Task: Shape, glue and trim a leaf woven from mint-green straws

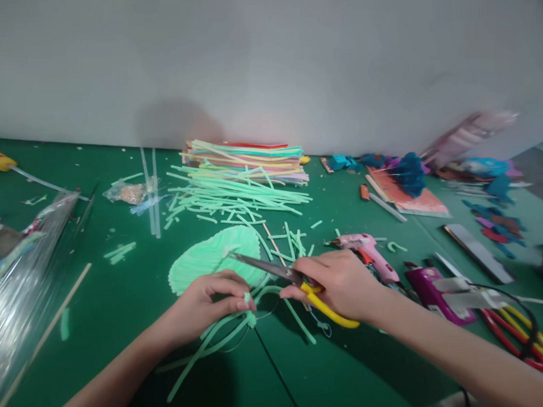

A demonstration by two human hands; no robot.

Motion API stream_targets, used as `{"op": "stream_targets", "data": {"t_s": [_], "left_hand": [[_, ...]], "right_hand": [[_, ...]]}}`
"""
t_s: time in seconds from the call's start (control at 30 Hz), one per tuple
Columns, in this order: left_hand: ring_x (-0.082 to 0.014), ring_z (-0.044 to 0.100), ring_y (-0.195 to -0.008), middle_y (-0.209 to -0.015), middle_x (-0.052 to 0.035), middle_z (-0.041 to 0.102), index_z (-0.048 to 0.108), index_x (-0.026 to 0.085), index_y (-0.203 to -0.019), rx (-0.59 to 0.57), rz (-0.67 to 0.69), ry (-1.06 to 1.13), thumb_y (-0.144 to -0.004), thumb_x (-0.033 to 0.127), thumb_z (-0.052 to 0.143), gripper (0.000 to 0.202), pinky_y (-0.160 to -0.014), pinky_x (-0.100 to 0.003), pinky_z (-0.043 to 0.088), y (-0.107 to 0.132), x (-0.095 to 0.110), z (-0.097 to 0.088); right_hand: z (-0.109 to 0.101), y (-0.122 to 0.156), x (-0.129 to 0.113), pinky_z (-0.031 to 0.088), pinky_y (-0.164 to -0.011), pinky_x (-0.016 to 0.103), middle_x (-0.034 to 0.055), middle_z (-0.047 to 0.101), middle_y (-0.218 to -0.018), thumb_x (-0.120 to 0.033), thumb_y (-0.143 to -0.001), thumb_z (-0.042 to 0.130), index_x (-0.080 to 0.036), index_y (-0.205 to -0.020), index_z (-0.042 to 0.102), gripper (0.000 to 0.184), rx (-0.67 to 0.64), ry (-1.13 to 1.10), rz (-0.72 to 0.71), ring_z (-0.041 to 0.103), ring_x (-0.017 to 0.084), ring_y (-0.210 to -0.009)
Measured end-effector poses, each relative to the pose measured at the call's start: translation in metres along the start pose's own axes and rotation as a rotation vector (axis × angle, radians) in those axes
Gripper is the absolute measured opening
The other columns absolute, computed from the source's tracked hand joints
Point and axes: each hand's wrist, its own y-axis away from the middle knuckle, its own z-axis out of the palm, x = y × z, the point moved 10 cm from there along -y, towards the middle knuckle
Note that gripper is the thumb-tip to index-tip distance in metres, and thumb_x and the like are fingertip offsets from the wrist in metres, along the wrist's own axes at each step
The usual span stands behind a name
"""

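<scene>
My left hand pinches a small knotted bunch of mint-green pipe cleaners, whose loose ends fan out to both sides. A thin dark stem or wire runs down from the bunch toward the front of the table. In my right hand are yellow-handled scissors, their blades pointing left above the bunch. Behind the left hand lies a mint-green ribbed oval piece, partly covered by the hand and the scissor tips. A small pale bit sits near the blade tips.
Mint-green pipe cleaners lie piled ahead, with mixed colours behind. A pink glue gun, a purple device and red-and-yellow-handled tools are on the right. Clear plastic wrap and a thin wooden stick lie left. A wall stands behind.
</scene>
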Motion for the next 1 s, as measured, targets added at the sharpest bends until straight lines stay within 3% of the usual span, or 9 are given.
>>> {"op": "stream_targets", "data": {"t_s": [0.1, 0.17, 0.27, 0.33, 0.5, 0.67, 0.8, 0.87, 1.0], "left_hand": [[-0.0167, 0.066, -0.089, -0.092, -0.0019, 0.072, 0.078, 0.025, -0.082, 0.008, 0.026, 0.004, -0.085, 0.033, 0.068, 0.013, -0.083, -0.028, 0.047, 0.001, 0.002, -0.001], [-0.0159, 0.066, -0.09, -0.094, -0.0018, 0.072, 0.077, 0.025, -0.086, 0.036, 0.039, 0.003, -0.087, 0.033, 0.066, 0.013, -0.083, -0.027, 0.047, 0.002, 0.003, -0.003], [-0.0155, 0.067, -0.092, -0.097, -0.0014, 0.073, 0.076, 0.026, -0.09, 0.082, 0.063, 0.005, -0.087, 0.034, 0.066, 0.013, -0.083, -0.027, 0.048, 0.004, 0.005, -0.006], [-0.0151, 0.067, -0.091, -0.095, -0.001, 0.074, 0.077, 0.028, -0.09, 0.098, 0.085, 0.001, -0.088, 0.035, 0.066, 0.013, -0.083, -0.026, 0.048, 0.006, 0.008, -0.006], [-0.0136, 0.067, -0.084, -0.088, -0.0006, 0.074, 0.079, 0.029, -0.09, 0.156, 0.122, -0.018, -0.09, 0.035, 0.063, 0.017, -0.078, -0.024, 0.048, 0.011, 0.014, -0.007], [-0.0136, 0.067, -0.08, -0.086, -0.0016, 0.073, 0.078, 0.026, -0.086, 0.24, 0.154, -0.058, -0.093, 0.032, 0.06, 0.02, -0.073, -0.024, 0.049, 0.015, 0.021, -0.014], [-0.014, 0.066, -0.08, -0.083, -0.002, 0.072, 0.077, 0.024, -0.085, 0.261, 0.216, -0.13, -0.091, 0.027, 0.061, 0.018, -0.075, -0.025, 0.049, 0.016, 0.028, -0.016], [-0.014, 0.067, -0.081, -0.085, -0.0019, 0.073, 0.077, 0.025, -0.088, 0.258, 0.245, -0.166, -0.09, 0.025, 0.063, 0.014, -0.076, -0.025, 0.049, 0.017, 0.031, -0.016], [-0.0124, 0.068, -0.08, -0.084, -0.0005, 0.073, 0.078, 0.027, -0.09, 0.292, 0.286, -0.207, -0.084, 0.021, 0.069, 0.012, -0.074, -0.022, 0.05, 0.021, 0.036, -0.018]], "right_hand": [[-0.006, -0.003, 0.021, 0.032, -0.048, 0.027, 0.0021, 0.064, -0.061, -0.077, -0.085, 0.047, -0.016, -0.087, 0.062, 0.063, 0.021, 0.07, 0.137, 0.059, 0.017, -0.05], [-0.001, -0.001, 0.036, 0.037, -0.05, 0.028, 0.0071, 0.069, -0.073, -0.078, -0.083, 0.049, -0.015, -0.097, 0.06, 0.066, -0.04, 0.09, 0.238, 0.066, 0.021, -0.06], [0.01, 0.006, 0.052, 0.049, -0.063, 0.032, 0.0157, 0.072, -0.098, -0.061, -0.091, 0.055, -0.012, -0.113, 0.055, 0.054, -0.142, 0.108, 0.353, 0.071, 0.028, -0.086], [0.021, 0.014, 0.061, 0.052, -0.072, 0.037, 0.0194, 0.07, -0.104, -0.048, -0.094, 0.058, -0.009, -0.117, 0.054, 0.045, -0.238, 0.165, 0.427, 0.069, 0.031, -0.095], [0.042, 0.03, 0.071, 0.054, -0.078, 0.04, 0.0199, 0.07, -0.106, -0.025, -0.092, 0.061, -0.007, -0.119, 0.058, 0.033, -0.535, 0.304, 0.573, 0.069, 0.033, -0.099], [0.034, 0.028, 0.06, 0.049, -0.052, 0.033, 0.0159, 0.074, -0.081, -0.024, -0.094, 0.057, -0.011, -0.144, 0.043, 0.054, -0.706, 0.424, 0.636, 0.073, 0.032, -0.071], [0.025, -0.021, 0.025, 0.051, -0.062, 0.033, 0.0136, 0.073, -0.086, -0.027, -0.096, 0.056, -0.016, -0.13, 0.056, 0.036, -0.5, 0.377, 0.415, 0.071, 0.029, -0.08], [0.031, -0.052, 0.004, 0.051, -0.074, 0.034, 0.0116, 0.071, -0.096, -0.026, -0.098, 0.053, -0.018, -0.117, 0.064, 0.024, -0.361, 0.252, 0.246, 0.067, 0.027, -0.094], [0.057, -0.102, -0.023, 0.048, -0.081, 0.034, 0.011, 0.066, -0.102, -0.019, -0.097, 0.053, -0.018, -0.112, 0.068, 0.021, -0.149, 0.075, -0.03, 0.058, 0.026, -0.1]]}}
